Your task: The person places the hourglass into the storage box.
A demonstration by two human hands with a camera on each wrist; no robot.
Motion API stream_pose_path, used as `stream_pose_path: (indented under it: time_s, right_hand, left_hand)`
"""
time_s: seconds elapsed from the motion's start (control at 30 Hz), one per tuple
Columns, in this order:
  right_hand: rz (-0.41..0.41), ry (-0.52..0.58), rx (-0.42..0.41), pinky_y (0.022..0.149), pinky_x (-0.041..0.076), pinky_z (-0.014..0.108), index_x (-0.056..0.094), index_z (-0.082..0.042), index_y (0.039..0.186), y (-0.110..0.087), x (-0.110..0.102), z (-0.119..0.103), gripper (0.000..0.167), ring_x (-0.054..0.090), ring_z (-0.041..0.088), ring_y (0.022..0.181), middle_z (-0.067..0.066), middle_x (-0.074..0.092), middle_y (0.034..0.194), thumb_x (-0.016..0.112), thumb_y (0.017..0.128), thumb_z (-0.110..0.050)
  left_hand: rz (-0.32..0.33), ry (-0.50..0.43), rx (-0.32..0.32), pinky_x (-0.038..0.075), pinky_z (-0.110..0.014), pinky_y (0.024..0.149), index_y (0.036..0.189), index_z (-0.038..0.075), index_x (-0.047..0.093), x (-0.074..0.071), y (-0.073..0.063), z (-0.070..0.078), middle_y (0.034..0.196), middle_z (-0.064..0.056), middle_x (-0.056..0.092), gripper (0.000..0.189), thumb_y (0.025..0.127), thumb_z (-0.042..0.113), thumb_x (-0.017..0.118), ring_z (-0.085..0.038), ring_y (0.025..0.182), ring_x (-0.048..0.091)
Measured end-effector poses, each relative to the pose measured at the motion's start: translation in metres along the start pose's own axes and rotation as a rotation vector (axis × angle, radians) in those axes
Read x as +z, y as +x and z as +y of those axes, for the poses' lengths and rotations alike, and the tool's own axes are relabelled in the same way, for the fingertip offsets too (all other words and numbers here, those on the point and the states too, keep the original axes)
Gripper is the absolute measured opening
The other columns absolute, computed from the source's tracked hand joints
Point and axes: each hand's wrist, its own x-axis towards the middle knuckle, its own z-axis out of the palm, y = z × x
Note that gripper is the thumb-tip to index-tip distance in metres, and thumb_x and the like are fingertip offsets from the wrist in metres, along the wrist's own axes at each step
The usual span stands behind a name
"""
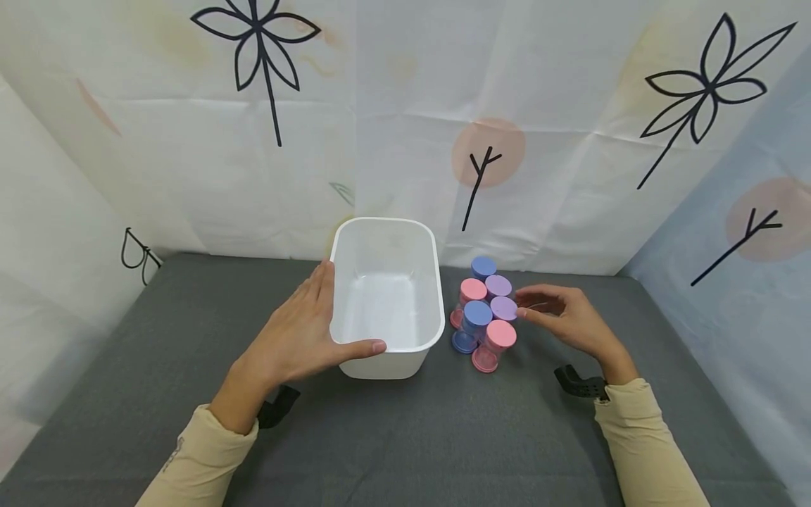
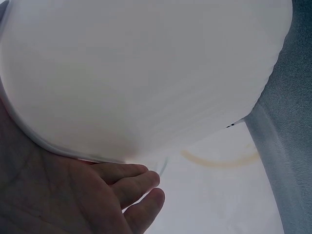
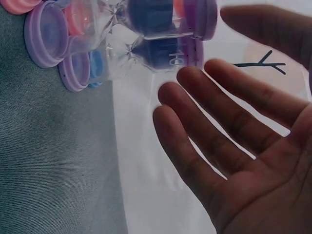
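Note:
A white plastic bin (image 1: pixel 388 303) stands on the grey cloth, its inside bare in the head view. My left hand (image 1: pixel 298 334) rests against the bin's left rim, fingers straight along the outside and thumb lying over the front edge. To the right of the bin is a tight cluster of small hourglasses with blue, pink and purple caps. My right hand (image 1: pixel 564 317) reaches in from the right, fingers extended, thumb parted from them, right at a purple-capped hourglass (image 1: pixel 504 308). In the right wrist view two purple hourglasses (image 3: pixel 156 19) stand just past the fingertips, with dark sand inside.
A pink hourglass (image 1: pixel 500 336) is nearest the front of the cluster, and a blue one (image 1: pixel 483 267) is at the back. Behind the grey cloth (image 1: pixel 405 436) hangs a white fabric backdrop (image 1: pixel 405 141) with plant drawings; fabric also encloses both sides.

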Motion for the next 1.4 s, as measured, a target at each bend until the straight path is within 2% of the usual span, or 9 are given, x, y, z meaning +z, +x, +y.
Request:
stream_pose_path:
  time_s: [0.1,0.23,0.43,0.5,0.63,0.77,0.9,1.2,1.4]
  right_hand:
    - [-0.043,0.042,-0.021,0.086,0.053,0.021,0.068,-0.001,0.127,0.000,0.000,0.001,0.036,0.067,0.020,0.106,0.013,0.070,0.121,0.075,0.094,-0.011]
    - [-0.090,0.070,-0.025,0.089,0.053,0.025,0.066,0.000,0.129,0.000,0.001,0.001,0.040,0.067,0.028,0.109,0.014,0.069,0.122,0.076,0.092,-0.010]
    - [-0.110,0.072,-0.017,0.094,0.054,0.043,0.064,0.003,0.131,0.002,0.005,0.000,0.045,0.066,0.036,0.111,0.018,0.067,0.125,0.078,0.090,-0.008]
    - [-0.107,0.070,-0.016,0.095,0.054,0.045,0.064,0.004,0.131,0.003,0.007,0.000,0.045,0.066,0.035,0.111,0.018,0.067,0.125,0.078,0.089,-0.007]
    - [-0.095,0.080,-0.017,0.093,0.054,0.031,0.065,0.005,0.130,0.004,0.011,0.000,0.045,0.067,0.032,0.110,0.018,0.068,0.125,0.079,0.088,-0.006]
    - [-0.075,0.101,-0.007,0.090,0.051,0.020,0.067,0.005,0.127,0.005,0.014,0.000,0.044,0.068,0.022,0.107,0.018,0.069,0.122,0.081,0.087,-0.007]
    - [-0.054,0.113,-0.009,0.089,0.051,0.019,0.068,0.006,0.125,0.006,0.017,0.001,0.042,0.068,0.015,0.104,0.018,0.070,0.120,0.081,0.087,-0.006]
    - [-0.020,0.106,0.008,0.088,0.051,0.018,0.069,0.006,0.123,0.005,0.015,0.001,0.041,0.068,0.016,0.104,0.018,0.070,0.118,0.082,0.086,-0.007]
    - [0.002,0.123,0.028,0.088,0.052,0.018,0.070,0.005,0.123,0.002,0.008,0.003,0.043,0.067,0.010,0.103,0.018,0.071,0.118,0.083,0.085,-0.008]
  left_hand:
    - [-0.003,-0.003,0.000,0.020,-0.052,0.120,0.160,-0.001,-0.003,0.000,0.000,0.000,0.168,-0.018,0.005,0.140,0.073,0.089,0.059,-0.032,0.154,0.010]
    - [-0.014,0.001,-0.004,0.017,-0.050,0.121,0.160,-0.003,-0.003,0.000,0.000,0.000,0.168,-0.018,0.003,0.140,0.074,0.089,0.059,-0.032,0.155,0.008]
    - [-0.017,0.002,-0.005,0.016,-0.049,0.122,0.160,-0.003,-0.002,0.001,0.000,0.000,0.168,-0.018,0.002,0.140,0.074,0.089,0.059,-0.032,0.155,0.008]
    - [-0.017,0.001,-0.005,0.016,-0.050,0.122,0.160,-0.003,-0.003,0.001,0.000,0.000,0.168,-0.018,0.003,0.140,0.074,0.089,0.059,-0.032,0.155,0.008]
    - [-0.014,0.001,-0.001,0.016,-0.049,0.122,0.160,-0.003,-0.003,0.001,0.000,0.000,0.168,-0.019,0.004,0.140,0.074,0.089,0.059,-0.031,0.155,0.008]
    - [-0.011,0.000,0.004,0.016,-0.049,0.122,0.160,-0.002,-0.002,0.000,0.000,0.000,0.168,-0.019,0.005,0.139,0.074,0.088,0.059,-0.031,0.155,0.008]
    - [-0.012,-0.004,0.002,0.015,-0.048,0.122,0.160,-0.002,-0.003,0.000,0.000,0.000,0.168,-0.018,0.004,0.140,0.074,0.088,0.060,-0.031,0.155,0.007]
    - [-0.017,-0.003,0.000,0.015,-0.048,0.122,0.160,-0.003,-0.003,0.000,0.001,0.001,0.168,-0.018,0.002,0.140,0.073,0.090,0.058,-0.030,0.155,0.007]
    - [-0.020,-0.005,-0.003,0.015,-0.049,0.122,0.160,-0.003,-0.003,0.000,0.000,0.000,0.168,-0.017,0.002,0.140,0.074,0.089,0.059,-0.031,0.155,0.007]
